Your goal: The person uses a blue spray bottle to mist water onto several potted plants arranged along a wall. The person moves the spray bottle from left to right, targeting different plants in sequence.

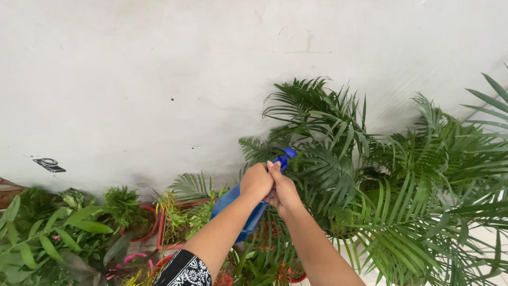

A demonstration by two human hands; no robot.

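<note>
Both hands grip a blue spray bottle (pixel 241 209) at centre frame; the left hand (pixel 256 181) has its fingers clamped round the bottle's neck; the right hand (pixel 283 191) wraps it from the right, fingers closed, one fingertip up by the blue nozzle (pixel 286 155). The nozzle points at a palm (pixel 338 153) just beyond, against a white wall (pixel 159 79); red pots (pixel 151 233) with small plants stand low left; a patterned sleeve (pixel 184 270) covers the left arm.

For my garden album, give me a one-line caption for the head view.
Both hands, left hand and right hand, grip a blue spray bottle aimed at a palm plant by a white wall.
</note>
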